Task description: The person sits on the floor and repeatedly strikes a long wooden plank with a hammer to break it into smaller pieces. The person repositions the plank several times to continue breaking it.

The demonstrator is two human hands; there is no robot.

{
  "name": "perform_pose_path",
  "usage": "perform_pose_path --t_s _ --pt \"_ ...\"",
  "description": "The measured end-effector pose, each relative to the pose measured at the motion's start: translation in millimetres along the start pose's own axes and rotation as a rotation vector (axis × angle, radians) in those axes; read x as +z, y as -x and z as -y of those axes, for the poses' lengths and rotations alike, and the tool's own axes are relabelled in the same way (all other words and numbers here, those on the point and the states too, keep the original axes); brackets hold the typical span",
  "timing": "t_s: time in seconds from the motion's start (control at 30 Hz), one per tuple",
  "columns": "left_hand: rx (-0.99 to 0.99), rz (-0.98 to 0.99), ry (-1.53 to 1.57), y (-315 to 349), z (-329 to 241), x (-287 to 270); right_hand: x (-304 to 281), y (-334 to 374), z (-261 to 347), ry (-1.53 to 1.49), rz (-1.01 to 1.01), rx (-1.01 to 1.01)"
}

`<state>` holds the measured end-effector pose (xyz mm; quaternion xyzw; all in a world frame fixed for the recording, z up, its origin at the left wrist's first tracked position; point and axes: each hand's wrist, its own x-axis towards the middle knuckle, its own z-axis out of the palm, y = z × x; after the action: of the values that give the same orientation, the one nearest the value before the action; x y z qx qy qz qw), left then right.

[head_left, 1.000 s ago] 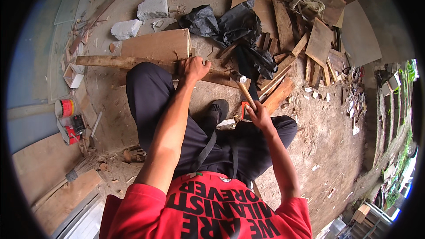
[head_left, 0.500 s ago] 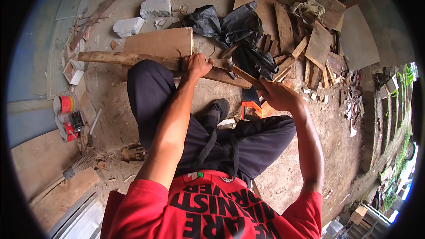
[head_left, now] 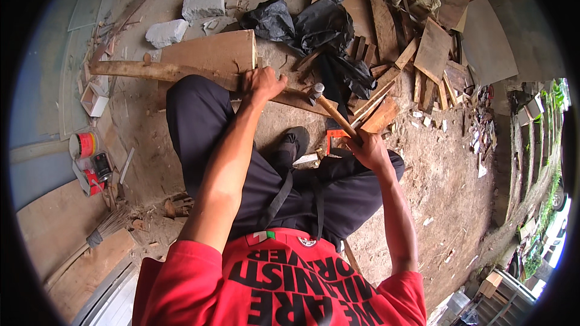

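wooden-handled hammer with a dark metal head (head_left: 333, 111) sits in the grip of the right hand (head_left: 368, 150), which is clenched around the lower end of the handle; the head is raised just above a long, rough strip of brown timber (head_left: 151, 70) that runs across the dirt ground in front of the seated person. the left hand (head_left: 260, 83) presses down on that strip, fingers curled over its far edge, close beside the hammer head. a flat rectangular sheet of pale brown plywood (head_left: 208, 53) lies just behind the strip, touching it. the person's legs in dark trousers (head_left: 199, 127) fold beneath the arms, one knee against the timber, and a red t-shirt with black lettering (head_left: 278, 284) fills the lower frame. crumpled black plastic sheeting (head_left: 308, 24) lies beyond the hands, next to a heap of broken wooden offcuts (head_left: 417, 54) on the right. two pale grey stone blocks (head_left: 187, 15) rest near the top left, well apart from the work. at the left edge, a red-and-yellow tin can (head_left: 83, 143) stands near a straw hand broom (head_left: 112, 226).
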<state>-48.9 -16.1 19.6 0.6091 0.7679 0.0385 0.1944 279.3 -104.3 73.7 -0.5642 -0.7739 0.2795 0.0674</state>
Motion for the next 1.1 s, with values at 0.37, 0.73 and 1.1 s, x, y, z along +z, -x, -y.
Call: perform_pose_path --t_s 0.37,0.73,1.1 --pt "-0.018 -0.004 0.059 1.6 2.2 -2.4 35.4 1.1 -25.8 -0.129 -0.134 -0.032" --pt "-0.041 0.077 0.054 4.6 0.6 -18.6 69.5 -0.8 -49.4 -0.206 -0.148 -0.030" --pt "-0.012 0.066 0.028 1.3 2.9 -12.3 129.9 -28.1 -87.2 -0.358 -0.115 0.005"
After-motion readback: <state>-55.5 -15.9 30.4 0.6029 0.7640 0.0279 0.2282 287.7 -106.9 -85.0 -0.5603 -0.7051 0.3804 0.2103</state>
